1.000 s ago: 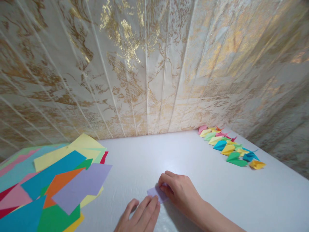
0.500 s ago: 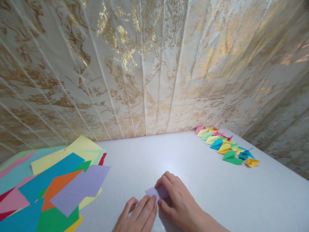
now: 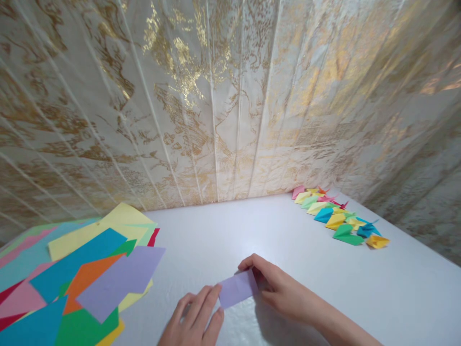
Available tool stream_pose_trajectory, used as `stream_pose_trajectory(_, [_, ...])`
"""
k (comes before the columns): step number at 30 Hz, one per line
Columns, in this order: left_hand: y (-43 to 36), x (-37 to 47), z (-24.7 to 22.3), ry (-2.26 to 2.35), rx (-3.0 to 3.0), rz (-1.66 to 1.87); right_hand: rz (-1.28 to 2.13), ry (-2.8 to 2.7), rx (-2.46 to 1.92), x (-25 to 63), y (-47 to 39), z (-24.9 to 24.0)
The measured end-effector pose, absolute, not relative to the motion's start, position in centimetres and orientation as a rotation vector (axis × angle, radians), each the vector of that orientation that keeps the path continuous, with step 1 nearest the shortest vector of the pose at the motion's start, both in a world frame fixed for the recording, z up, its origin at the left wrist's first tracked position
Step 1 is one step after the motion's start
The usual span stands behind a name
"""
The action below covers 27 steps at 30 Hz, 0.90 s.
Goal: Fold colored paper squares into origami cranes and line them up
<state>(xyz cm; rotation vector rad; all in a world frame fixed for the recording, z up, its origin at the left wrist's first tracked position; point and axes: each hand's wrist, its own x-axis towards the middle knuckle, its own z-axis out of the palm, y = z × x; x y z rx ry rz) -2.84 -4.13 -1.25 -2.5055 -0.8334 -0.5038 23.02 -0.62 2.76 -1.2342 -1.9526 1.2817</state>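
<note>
Both hands sit farther apart than half a second earlier: the left hand (image 3: 194, 312) is drawn back and the right hand (image 3: 279, 288) shifted to the far end, so that nearly the whole face of the lilac rectangular paper strip (image 3: 237, 288) is exposed. The strip lies slantwise between the two grips, over the glossy white tabletop (image 3: 230, 235); whether it touches that surface cannot be told.

Right grip: closed on the strip's right end, fingers curled over the far corner. Left grip: fingertips and thumb meet the strip's left edge, slightly apart from one another; whether they pinch it is unclear.

Left of the grips: a heap of flat coloured paper, including a large lilac sheet (image 3: 122, 276), an orange sheet (image 3: 81, 283) and a deep-blue sheet (image 3: 79, 259). Beyond and right of the grips: rows of small pointed shapes, among them a green folded paper shape (image 3: 347, 235) and a golden-yellow folded paper shape (image 3: 377, 241).

Progress, as judged from the arrangement: the pointed shapes appear completed and set aside; the strip, smaller than the lilac sheet yet still plain and without points, seems at an early stage; the heaped sheets look unfolded.
</note>
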Motion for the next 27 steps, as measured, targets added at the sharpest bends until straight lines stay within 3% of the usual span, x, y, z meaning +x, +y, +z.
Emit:
stream_pose_trajectory(4, [-4.4,-2.2,-2.3,-1.104,-2.704,-0.748,1.315,-1.928,-1.295,22.4,-0.2,3.3])
stream_pose_trajectory(11, [-2.5,0.2,0.7,-2.237,-2.635,-2.159,1.752,-1.179,-0.947,19.6,1.1,3.1])
stream_pose_trajectory(14, [-1.0,0.6,2.5,-2.495,-2.713,-2.508,1.694,-1.001,-0.857,18.4,1.5,3.0])
stream_pose_trajectory(17, [-0.4,0.5,3.1,-2.58,-2.374,-2.921,1.555,-1.023,-0.789,17.8,1.6,2.1])
stream_pose_trajectory(21, [-0.6,-0.3,2.6,-2.572,-2.179,-3.071,1.395,-1.283,-0.775,18.2,1.5,0.7])
stream_pose_trajectory(27, [-0.5,-0.8,2.1,-2.6,-2.398,-3.016,1.24,-1.594,-0.838,18.6,1.0,1.3])
